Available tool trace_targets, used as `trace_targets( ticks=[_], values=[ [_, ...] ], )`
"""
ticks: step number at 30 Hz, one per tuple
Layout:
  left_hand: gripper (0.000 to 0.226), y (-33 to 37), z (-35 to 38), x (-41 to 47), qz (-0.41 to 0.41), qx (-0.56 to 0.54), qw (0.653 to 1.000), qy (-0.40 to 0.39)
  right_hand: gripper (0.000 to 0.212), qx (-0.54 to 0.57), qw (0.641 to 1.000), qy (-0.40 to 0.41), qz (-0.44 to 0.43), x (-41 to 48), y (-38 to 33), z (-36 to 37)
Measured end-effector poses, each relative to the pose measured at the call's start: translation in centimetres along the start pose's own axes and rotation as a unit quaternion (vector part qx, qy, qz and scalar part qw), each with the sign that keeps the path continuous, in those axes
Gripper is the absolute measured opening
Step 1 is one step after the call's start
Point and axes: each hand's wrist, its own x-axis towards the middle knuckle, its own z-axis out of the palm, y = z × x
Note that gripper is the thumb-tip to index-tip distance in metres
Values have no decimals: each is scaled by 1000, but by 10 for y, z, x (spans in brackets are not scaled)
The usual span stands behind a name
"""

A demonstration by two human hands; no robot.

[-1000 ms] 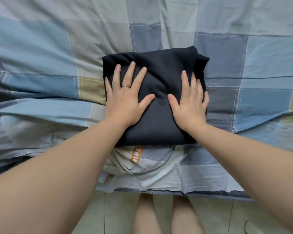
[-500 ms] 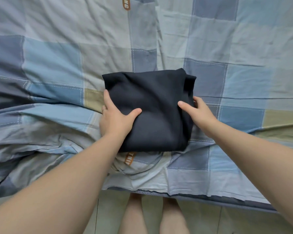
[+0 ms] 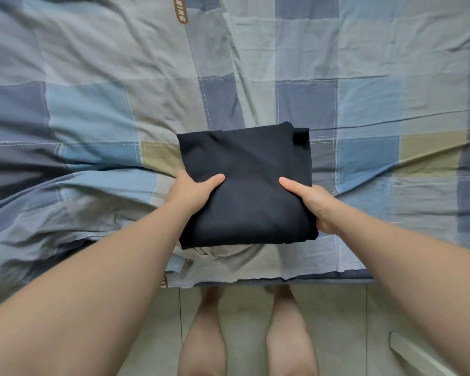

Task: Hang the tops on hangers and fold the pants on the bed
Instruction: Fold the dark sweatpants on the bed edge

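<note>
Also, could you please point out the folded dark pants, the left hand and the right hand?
folded dark pants (image 3: 248,166): head view, middle of the top face.
left hand (image 3: 191,191): head view, back of the hand.
right hand (image 3: 314,204): head view, back of the hand.

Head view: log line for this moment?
folded black pants | left hand grips left edge | right hand grips right edge | checked bedspread beneath

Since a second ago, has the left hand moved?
Yes. The left hand left the top of the pants and slid back toward the bed edge, now gripping their left side just below the tan square.
</note>
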Motion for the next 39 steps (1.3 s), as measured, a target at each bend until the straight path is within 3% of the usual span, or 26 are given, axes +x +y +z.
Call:
trace_targets(
  ticks=[2, 5, 10, 12, 16, 18, 22, 25, 30, 35, 39],
  values=[
    [105, -13, -2, -17, -4, 6, 999, -49, 64, 15, 1000, 10, 22, -27, 20, -3],
    [83, -30, -8, -54, -21, 24, 994, -108, 80, 45, 997, 16, 68, -73, 57, 1],
    [68, -60, -30, -125, -67, 105, 977, -172, 45, 125, 985, 30, 119, -172, 120, 23],
    [63, -74, -37, -157, -87, 134, 969, -190, 41, 147, 979, 36, 137, -209, 143, 30],
    [53, -100, -49, -212, -115, 179, 946, -244, 68, 146, 973, 54, 168, -275, 188, 38],
    [59, -105, -51, -237, -105, 186, 946, -244, 65, 168, 971, 74, 155, -310, 205, 40],
    [74, -90, -40, -287, -16, 212, 950, -230, 64, 263, 953, 125, 87, -370, 241, 36],
    [54, -69, -22, -325, 88, 226, 938, -246, 63, 337, 926, 169, 26, -413, 273, 31],
    [81, -46, 25, -406, 241, 282, 885, -281, 40, 447, 857, 245, -74, -493, 335, 25],
    [47, -66, 82, -524, 368, 323, 814, -313, 29, 524, 781, 305, -153, -574, 419, 11],
    [46, -113, 122, -613, 438, 311, 764, -358, 27, 546, 725, 366, -203, -642, 501, 4]
  ],
)
